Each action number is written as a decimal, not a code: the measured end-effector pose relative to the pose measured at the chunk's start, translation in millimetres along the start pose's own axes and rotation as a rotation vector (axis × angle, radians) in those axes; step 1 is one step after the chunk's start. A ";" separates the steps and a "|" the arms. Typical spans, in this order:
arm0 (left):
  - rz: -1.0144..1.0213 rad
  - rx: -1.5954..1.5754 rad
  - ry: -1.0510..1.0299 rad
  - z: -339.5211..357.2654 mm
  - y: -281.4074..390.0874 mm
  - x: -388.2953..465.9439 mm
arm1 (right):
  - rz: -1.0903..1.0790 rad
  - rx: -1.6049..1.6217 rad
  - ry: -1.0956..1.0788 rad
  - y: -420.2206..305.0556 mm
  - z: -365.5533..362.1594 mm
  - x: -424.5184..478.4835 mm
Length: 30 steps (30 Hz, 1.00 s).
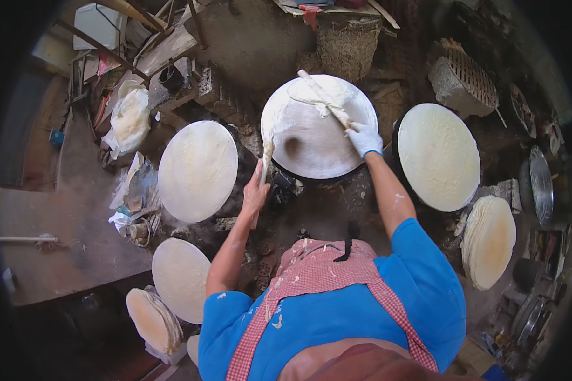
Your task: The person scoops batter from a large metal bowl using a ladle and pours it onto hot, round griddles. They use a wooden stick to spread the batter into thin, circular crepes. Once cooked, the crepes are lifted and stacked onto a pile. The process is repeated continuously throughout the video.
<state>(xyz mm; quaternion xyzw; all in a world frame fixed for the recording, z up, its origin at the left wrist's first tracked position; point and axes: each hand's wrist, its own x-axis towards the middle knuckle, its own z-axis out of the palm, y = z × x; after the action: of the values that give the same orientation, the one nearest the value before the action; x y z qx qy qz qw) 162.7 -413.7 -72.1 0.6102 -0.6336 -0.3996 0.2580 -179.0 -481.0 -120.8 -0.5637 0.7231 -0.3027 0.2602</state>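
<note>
A round griddle (314, 152) lies in front of me, with wet batter (336, 90) on its far part. In my gloved right hand (363, 139) is a batter-coated stick (320, 91), slanting up and left over the batter. My bare left hand (256, 188) grips the handle of a batter-covered spatula or scraper (268, 151) at the griddle's left edge. Thin batter rounds cover a griddle to the left (198, 171), one to the right (438, 157) and one at the lower left (181, 280).
Stacks of flatbreads stand at the right (488, 243) and lower left (150, 319). Concrete blocks (171, 85) and a crumpled plastic bag (128, 119) sit at the upper left. A crusted bucket (348, 45) is beyond the middle griddle; a slatted basket (464, 78) stands to its right.
</note>
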 end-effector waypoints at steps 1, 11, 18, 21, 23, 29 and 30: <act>-0.211 -0.010 -0.090 -2.4 -4.2 -24.1 | 0.099 -0.035 0.004 4.9 -24.8 -8.7; -0.068 -0.087 0.073 -1.0 -26.2 -93.3 | 0.090 0.201 -0.143 -20.3 -8.6 -46.2; 0.024 0.128 0.048 -4.4 -26.9 -87.0 | 0.520 0.826 -0.186 -1.0 13.4 -44.9; -0.196 0.107 0.021 -4.1 -12.6 -93.0 | 0.470 0.741 -0.438 -18.1 -16.4 -36.8; -0.339 0.099 0.011 -5.6 0.8 -98.3 | 0.398 0.576 -0.459 1.3 -61.1 -17.5; -0.266 0.078 0.095 13.4 14.0 -102.0 | 0.515 0.635 -0.545 -2.4 -42.3 14.4; -0.369 0.060 0.061 14.4 19.0 -100.6 | 0.494 0.640 -0.616 5.9 -43.6 12.6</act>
<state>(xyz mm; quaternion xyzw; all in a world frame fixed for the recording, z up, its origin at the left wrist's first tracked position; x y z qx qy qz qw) 152.5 -313.5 -48.3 0.7353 -0.5144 -0.4026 0.1810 -217.1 -485.9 -95.8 -0.3310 0.5955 -0.2584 0.6849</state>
